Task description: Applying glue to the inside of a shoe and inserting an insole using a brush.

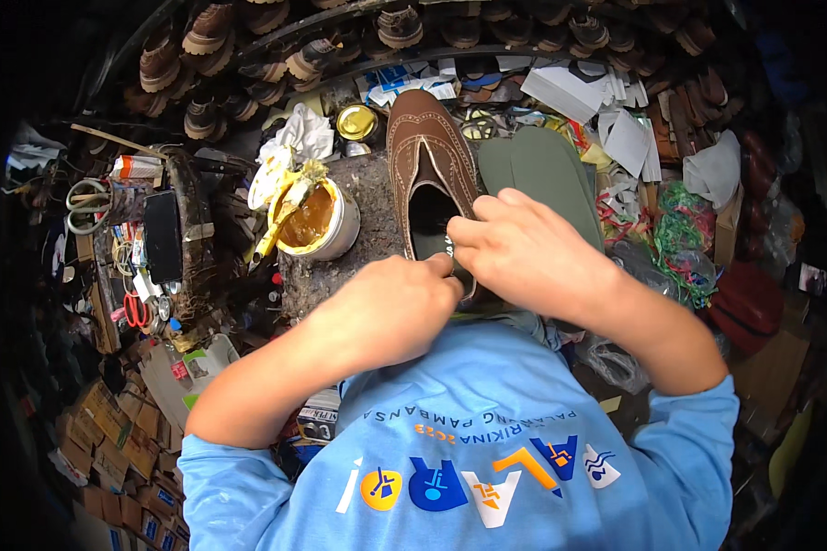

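A brown brogue shoe (pixel 429 119) lies with its toe pointing away from me and its opening toward me. Inside the opening shows a dark insole (pixel 429 241) with small white print near my fingertips. My left hand (pixel 400 298) is closed at the near left rim of the shoe, thumb and fingers pressed together. My right hand (pixel 524 246) is closed over the near right side of the opening, its fingertips bent down at the insole. The fingers hide most of the heel. Green insole-shaped sheets (pixel 542 174) lie right of the shoe.
Left of the shoe, an open tub of yellowish glue (pixel 340 230) with a brush (pixel 289 216) stands on a dark worn block (pixel 372 188). A round yellow-lidded tin (pixel 356 122) is behind it. Scissors (pixel 87 204) and a phone (pixel 163 237) sit at left. Shoes (pixel 400 28) line the back.
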### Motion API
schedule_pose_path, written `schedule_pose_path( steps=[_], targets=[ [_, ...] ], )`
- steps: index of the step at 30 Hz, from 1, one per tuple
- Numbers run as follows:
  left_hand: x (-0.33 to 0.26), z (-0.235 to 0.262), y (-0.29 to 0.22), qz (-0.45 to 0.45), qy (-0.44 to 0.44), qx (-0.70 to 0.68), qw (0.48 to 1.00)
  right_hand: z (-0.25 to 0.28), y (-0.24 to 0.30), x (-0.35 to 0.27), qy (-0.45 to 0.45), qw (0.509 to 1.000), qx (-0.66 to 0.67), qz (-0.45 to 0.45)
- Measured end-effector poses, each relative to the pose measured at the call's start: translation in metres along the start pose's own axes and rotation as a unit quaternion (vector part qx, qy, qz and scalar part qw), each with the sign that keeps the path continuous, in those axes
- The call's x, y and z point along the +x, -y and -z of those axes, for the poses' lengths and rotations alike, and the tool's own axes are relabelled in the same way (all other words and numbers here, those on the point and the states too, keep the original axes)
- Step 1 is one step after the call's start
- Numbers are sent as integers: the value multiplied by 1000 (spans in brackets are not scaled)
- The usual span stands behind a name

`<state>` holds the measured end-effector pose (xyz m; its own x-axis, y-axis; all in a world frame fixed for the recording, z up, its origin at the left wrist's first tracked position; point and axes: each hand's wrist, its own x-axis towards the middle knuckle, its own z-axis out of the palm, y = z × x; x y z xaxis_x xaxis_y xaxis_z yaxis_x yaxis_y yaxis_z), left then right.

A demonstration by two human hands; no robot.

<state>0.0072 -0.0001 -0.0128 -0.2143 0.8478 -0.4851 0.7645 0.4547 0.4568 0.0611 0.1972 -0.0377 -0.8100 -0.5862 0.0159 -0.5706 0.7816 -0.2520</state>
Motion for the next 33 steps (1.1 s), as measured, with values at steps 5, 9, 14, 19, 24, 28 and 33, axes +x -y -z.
schedule_pose_path(
  steps=[5, 9, 14, 19, 24, 28, 33],
  targets=[
    [8, -13, 12, -18, -23, -55, 998, -10, -15, 19, 108, 994, 21, 15],
    [9, -13, 14, -2, -11, -28, 1000, -9, -13, 24, 138, 990, 29, 24],
    [6, -12, 11, 29, -5, -15, 999, -7, -8, 28, 139, 989, 44, 4],
    [2, -8, 9, 11, -26, -14, 1000, -13, -8, 26, 125, 991, 38, -4],
    [-1, -17, -8, 26, -90, 62, 994, -15, -9, 22, 85, 996, 31, 13],
    [0, -13, -19, 41, -35, 18, 998, -14, -9, 23, 116, 993, 24, 4],
    [0, -2, -9, 60, -11, -30, 998, -19, -8, 18, 81, 997, 16, 8]
  ],
)
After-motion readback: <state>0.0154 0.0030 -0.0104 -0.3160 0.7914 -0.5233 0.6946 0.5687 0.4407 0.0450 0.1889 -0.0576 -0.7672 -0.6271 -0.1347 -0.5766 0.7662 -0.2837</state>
